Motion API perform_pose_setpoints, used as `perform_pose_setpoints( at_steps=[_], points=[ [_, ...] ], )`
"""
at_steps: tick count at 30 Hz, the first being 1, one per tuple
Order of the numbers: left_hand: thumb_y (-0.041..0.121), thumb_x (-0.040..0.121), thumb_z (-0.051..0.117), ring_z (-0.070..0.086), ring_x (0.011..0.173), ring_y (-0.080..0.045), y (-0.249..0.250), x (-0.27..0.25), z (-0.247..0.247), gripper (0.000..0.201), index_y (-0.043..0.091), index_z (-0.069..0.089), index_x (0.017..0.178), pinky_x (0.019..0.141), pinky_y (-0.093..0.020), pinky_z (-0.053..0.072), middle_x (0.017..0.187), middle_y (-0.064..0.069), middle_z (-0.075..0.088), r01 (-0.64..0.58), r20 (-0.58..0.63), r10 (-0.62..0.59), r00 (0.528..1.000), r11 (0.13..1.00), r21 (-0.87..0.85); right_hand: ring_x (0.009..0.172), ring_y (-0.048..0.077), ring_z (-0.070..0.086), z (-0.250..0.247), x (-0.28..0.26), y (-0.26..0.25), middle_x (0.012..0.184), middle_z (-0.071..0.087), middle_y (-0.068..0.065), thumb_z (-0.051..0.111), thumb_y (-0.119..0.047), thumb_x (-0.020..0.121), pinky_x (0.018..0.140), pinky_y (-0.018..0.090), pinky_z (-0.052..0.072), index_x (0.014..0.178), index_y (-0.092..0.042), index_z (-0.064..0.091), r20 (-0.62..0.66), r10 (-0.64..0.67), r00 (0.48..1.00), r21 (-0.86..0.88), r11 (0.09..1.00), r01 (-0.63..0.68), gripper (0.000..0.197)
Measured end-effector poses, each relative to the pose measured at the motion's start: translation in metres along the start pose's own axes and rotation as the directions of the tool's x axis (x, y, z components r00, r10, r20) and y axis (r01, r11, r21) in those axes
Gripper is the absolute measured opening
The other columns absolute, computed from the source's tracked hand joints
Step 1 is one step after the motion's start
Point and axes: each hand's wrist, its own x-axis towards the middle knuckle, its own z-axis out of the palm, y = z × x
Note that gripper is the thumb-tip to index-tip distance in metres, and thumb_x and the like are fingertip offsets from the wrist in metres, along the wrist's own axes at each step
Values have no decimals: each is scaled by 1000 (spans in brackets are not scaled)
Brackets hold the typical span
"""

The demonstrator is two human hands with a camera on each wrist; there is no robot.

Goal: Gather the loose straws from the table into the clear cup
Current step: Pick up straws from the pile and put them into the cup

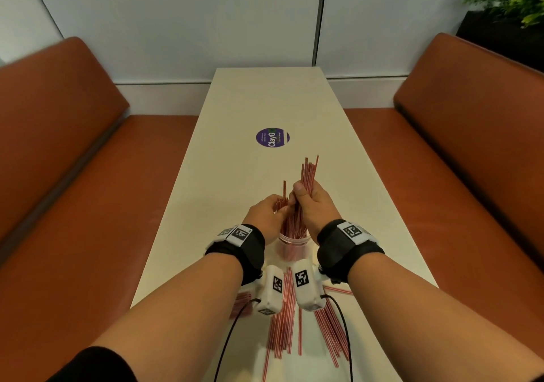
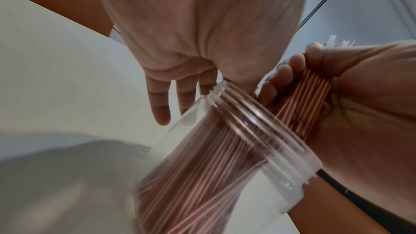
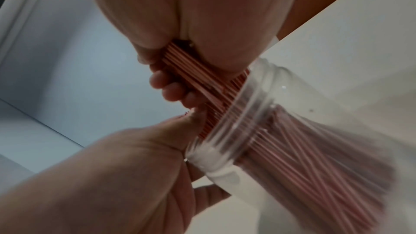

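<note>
Gripped a bundle of straws (image 1: 306, 187) mid-length in the right hand (image 1: 316, 205), fingers curled tight, lower ends already down in the cup (image 1: 294, 247). Steadied those by the rim with the left hand (image 1: 268, 213), fingers relaxed. Judged light, thin, slippery, prone to splay; best held mid-bundle. More straws (image 1: 282, 331) left on the table (image 1: 265, 101).

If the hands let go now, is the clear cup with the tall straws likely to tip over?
Probably it could tip. The straws rise far above the rim of the clear cup and lean away from the person, so the weight sits high. The cup looks like thin, light plastic. The right hand grips the bundle, and the left hand is beside it, which likely steadies it.
</note>
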Motion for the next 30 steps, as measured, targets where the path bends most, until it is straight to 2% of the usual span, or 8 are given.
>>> perform_pose_setpoints(
  at_steps=[5, 11, 14, 17, 21, 24, 27, 30],
  points=[
    [29, 98, 49, 58, 93, -15, 1, 2, -1, 24, 19, 59, 117, 80, -24, 43, 115, -4, 66, 5, 1, -5, 1000, 1000, -3, 78, 23, 62, 0, -1, 4, 73, 64, -1, 53, -32, 90, 88, 50, 52, 77, -26, 58, -28, 23, 999, -20, 1000, -23, 15],
    [25, 99, 47, 57, 95, -15, 2, 1, -4, 25, 21, 57, 121, 82, -25, 44, 117, -4, 64, 9, 5, -9, 1000, 1000, 0, 79, 18, 65, -1, -2, -4, 90, 69, 8, 55, -15, 91, 87, 39, 54, 87, -26, 60, -52, -6, 999, 18, 1000, 6, 13],
    [27, 99, 47, 58, 94, -16, 3, 1, -5, 24, 21, 58, 119, 81, -25, 43, 115, -3, 66, 1, -8, -1, 1000, 1000, 16, 94, 14, 67, -5, 0, -10, 101, 71, 1, 56, -16, 92, 92, 31, 52, 94, -30, 61, -50, -45, 998, -25, 999, 44, 15],
    [28, 99, 46, 57, 95, -16, 5, 1, -3, 25, 20, 57, 120, 82, -25, 42, 116, -3, 65, -2, -22, 3, 1000, 1000, 17, 103, 13, 63, -8, 1, -14, 108, 70, -5, 51, -20, 93, 95, 33, 51, 104, -27, 65, -48, -102, 994, -168, 981, 93, 19],
    [28, 100, 44, 56, 95, -16, 8, -1, -1, 29, 18, 53, 125, 83, -24, 41, 119, -4, 64, -19, -25, 19, 999, 999, 29, 105, 17, 63, -17, 0, -17, 110, 68, -6, 48, -23, 95, 93, 40, 52, 107, -29, 65, -186, -153, 971, -176, 977, 121, 22],
    [25, 101, 42, 59, 108, -18, 9, -3, -3, 36, 20, 46, 136, 88, -23, 41, 131, -3, 58, -52, -31, 53, 998, 998, 29, 120, 19, 55, -29, -2, -17, 127, 61, -3, 43, -26, 98, 100, 35, 44, 121, -26, 59, -254, -134, 958, -233, 970, 73, 28],
    [20, 101, 39, 45, 132, -18, 11, -4, -7, 50, 26, 28, 149, 109, -28, 34, 151, 0, 39, -173, -44, 177, 983, 981, 85, 144, 21, 29, -29, -8, -6, 153, 37, 3, 36, -31, 100, 116, 34, 24, 145, -18, 36, 11, -74, 997, -616, 785, 65, 47],
    [18, 101, 38, 32, 142, -15, 12, -4, -10, 48, 22, 32, 148, 114, -23, 21, 155, 1, 33, -232, 21, 233, 972, 947, 221, 148, 22, 16, -26, -11, 9, 159, 24, 4, 30, -37, 101, 119, 34, 15, 150, -17, 24, 195, 46, 980, -809, 573, 134, 54]
  ],
)
